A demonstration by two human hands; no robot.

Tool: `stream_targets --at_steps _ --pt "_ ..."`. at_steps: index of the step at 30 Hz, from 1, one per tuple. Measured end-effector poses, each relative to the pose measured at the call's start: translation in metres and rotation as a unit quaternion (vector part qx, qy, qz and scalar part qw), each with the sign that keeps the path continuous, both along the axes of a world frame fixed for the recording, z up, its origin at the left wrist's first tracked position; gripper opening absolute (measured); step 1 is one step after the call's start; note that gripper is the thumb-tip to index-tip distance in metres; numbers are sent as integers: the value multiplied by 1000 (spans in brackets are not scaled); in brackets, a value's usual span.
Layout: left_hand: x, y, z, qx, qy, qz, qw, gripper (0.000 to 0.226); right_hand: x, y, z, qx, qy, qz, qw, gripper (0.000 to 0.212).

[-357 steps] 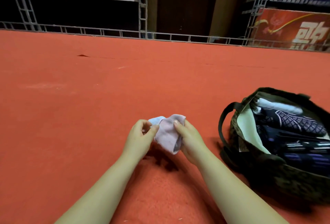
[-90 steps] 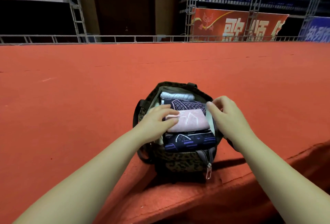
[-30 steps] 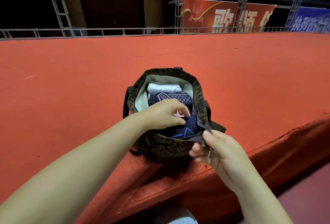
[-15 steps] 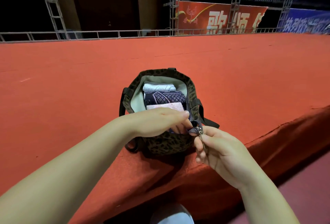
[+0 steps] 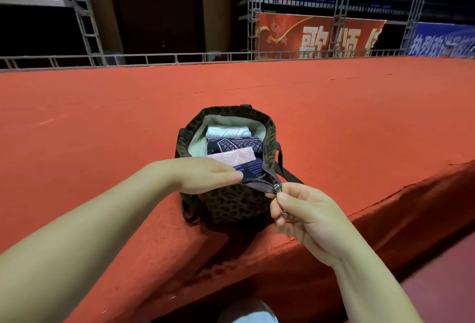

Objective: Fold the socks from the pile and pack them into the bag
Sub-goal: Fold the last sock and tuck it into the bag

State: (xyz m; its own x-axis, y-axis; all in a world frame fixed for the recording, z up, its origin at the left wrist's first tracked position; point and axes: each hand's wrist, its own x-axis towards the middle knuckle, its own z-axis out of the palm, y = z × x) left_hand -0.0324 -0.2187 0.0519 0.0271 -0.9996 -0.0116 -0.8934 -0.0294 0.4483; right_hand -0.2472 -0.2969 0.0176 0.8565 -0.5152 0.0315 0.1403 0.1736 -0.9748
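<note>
The red carpeted stage carries everything, and the leopard-print bag stands at its near edge, mouth up. Inside the bag, four folded socks lie in a row: white sock farthest, then a dark patterned sock, pink sock, and a navy sock nearest. No loose pile is in view, so packing looks finished and the closing step is in hand. The left hand lies flat, fingers straight, steadying the bag's near rim. The right hand pinches the zipper pull at the bag's near right corner. Next, the pull should run along the teeth while the left hand holds the rim taut and clear of the socks. Half a second ago the left fingers curled over the rim; now they lie straight, and the right hand has lifted the pull outward.
</note>
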Motion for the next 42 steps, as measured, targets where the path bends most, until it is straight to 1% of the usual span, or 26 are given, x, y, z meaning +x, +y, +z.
stream_targets --at_steps 3,4,5,6,7,9,12,14,18,21,22,24,26,28,31,33,35,37,39,42 --pt "1 6 1 -40 -8 18 999 42 2 0 3 -4 16 -13 1000 13" --pt "-6 8 3 -73 0 11 997 38 3 -1 3 -10 25 -13 1000 12" --pt "-14 9 4 -115 20 -10 993 28 4 -1 3 -14 34 -12 999 11" --pt "-24 11 7 -151 45 -33 987 20 4 -2 1 -18 41 -10 999 13" --pt "-34 12 9 -174 75 -56 980 17 5 -2 1 -20 47 -9 999 14" --pt "-51 12 9 -185 110 -79 973 19 8 1 -1 -28 54 -4 998 19" --pt "-63 9 4 -185 118 -66 973 30 11 6 -2 -42 43 -10 998 34" --pt "-64 9 0 -182 122 -65 974 31 13 7 -2 -56 37 -30 997 41" --pt "-60 7 -8 -195 136 -76 968 27 15 7 -4 -87 40 -46 994 48" --pt "-58 6 -11 -230 150 -73 959 12 18 10 -5 -115 47 -44 991 53" --pt "-57 5 -12 -247 154 -66 955 13 19 11 -6 -115 45 -44 991 53" --pt "-56 2 -13 -268 182 -29 946 24 20 13 -6 -104 29 -49 993 52" --pt "-55 -3 -10 -272 207 16 940 27 21 13 -6 -110 7 -59 992 49" --pt "-51 -10 -3 -265 200 47 942 21 20 13 -3 -132 -3 -77 988 48" --pt "-39 -23 12 -227 135 67 962 19 16 12 0 -142 -9 -96 985 47" --pt "-26 -31 20 -190 92 80 974 23 14 11 -3 -145 7 -90 985 49" --pt "-11 -38 21 -136 55 100 984 21 12 11 -9 -154 34 -69 985 52" --pt "6 -46 18 -81 15 127 988 21 12 8 -13 -154 70 -32 985 50" --pt "17 -48 12 -29 -2 129 991 24 11 4 -13 -155 125 23 980 50" --pt "17 -44 5 28 2 97 995 27 13 -6 -8 -164 237 101 952 58"
